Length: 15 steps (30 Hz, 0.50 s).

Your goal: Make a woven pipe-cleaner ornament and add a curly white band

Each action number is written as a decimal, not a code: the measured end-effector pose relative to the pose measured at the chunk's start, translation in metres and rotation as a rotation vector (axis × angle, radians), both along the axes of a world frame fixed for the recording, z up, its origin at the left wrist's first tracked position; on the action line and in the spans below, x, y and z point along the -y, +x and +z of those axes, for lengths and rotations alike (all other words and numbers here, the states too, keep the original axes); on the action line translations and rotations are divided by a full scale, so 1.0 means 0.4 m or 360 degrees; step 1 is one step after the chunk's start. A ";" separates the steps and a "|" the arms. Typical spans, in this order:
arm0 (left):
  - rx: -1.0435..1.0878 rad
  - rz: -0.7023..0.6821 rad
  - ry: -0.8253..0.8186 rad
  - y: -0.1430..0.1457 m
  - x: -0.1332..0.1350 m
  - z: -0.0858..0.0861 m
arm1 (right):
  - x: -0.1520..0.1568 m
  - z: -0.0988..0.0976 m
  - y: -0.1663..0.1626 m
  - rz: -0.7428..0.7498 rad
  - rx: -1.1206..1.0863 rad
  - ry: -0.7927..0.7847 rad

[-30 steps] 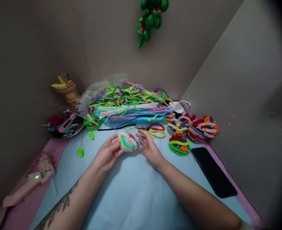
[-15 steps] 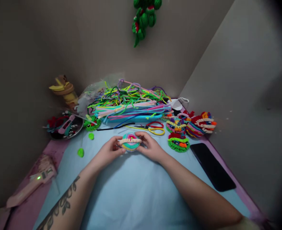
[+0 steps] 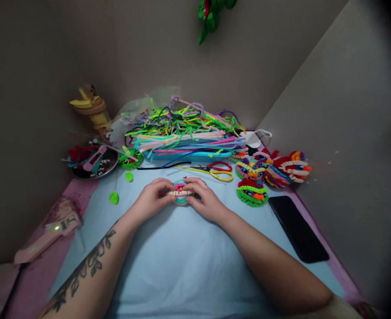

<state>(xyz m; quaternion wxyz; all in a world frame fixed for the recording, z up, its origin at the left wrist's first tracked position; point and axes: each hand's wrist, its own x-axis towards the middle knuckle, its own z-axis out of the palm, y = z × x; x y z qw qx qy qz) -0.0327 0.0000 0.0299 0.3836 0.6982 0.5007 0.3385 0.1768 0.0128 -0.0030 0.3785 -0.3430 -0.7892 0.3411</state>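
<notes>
Just below centre of the frame, gripped a small coiled pipe-cleaner disc [image 3: 181, 198] from both sides: left hand [image 3: 150, 200] closed on its left edge by the fingertips, right hand [image 3: 207, 203] closed on its right edge the same way. Held it low over the blue mat [image 3: 182, 270], or perhaps down on it; could not tell which. Pinned a cream fuzzy strip [image 3: 179, 193] straight across the disc's face, one end under each hand. Looked, as a judgement only, like the fixing-down step, with the strip ends being worked in at the rim. Called next for an even squeeze at both ends and no twist, so as not to loosen the coil. Had red-and-yellow scissors [image 3: 218, 170] lying just above the hands, and above those a heaped pile of pipe cleaners [image 3: 185, 133]. Had a green-rimmed finished face [image 3: 252, 196] right of the right hand, and a black phone [image 3: 298, 229] toward the lower right. Had two green pom-poms [image 3: 114, 197] left of the left hand, and a pink glue gun [image 3: 45, 235] at lower left.
</notes>
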 end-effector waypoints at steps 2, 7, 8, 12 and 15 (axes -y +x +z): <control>0.0000 0.0050 0.0039 0.006 0.002 -0.006 | 0.000 -0.001 -0.008 -0.0003 0.0021 -0.0036; -0.0044 0.0051 0.0122 0.026 0.008 -0.014 | -0.004 0.002 -0.008 0.0041 0.0058 -0.0120; -0.0058 0.0035 0.0129 0.028 0.009 -0.014 | -0.005 0.005 -0.006 0.0062 0.0066 -0.0130; -0.0072 0.0020 0.0101 0.033 0.010 -0.016 | -0.009 0.014 0.002 0.0133 0.0086 -0.0195; -0.0059 0.0016 0.0052 0.032 0.009 -0.016 | -0.014 0.018 0.007 0.0184 0.0089 -0.0222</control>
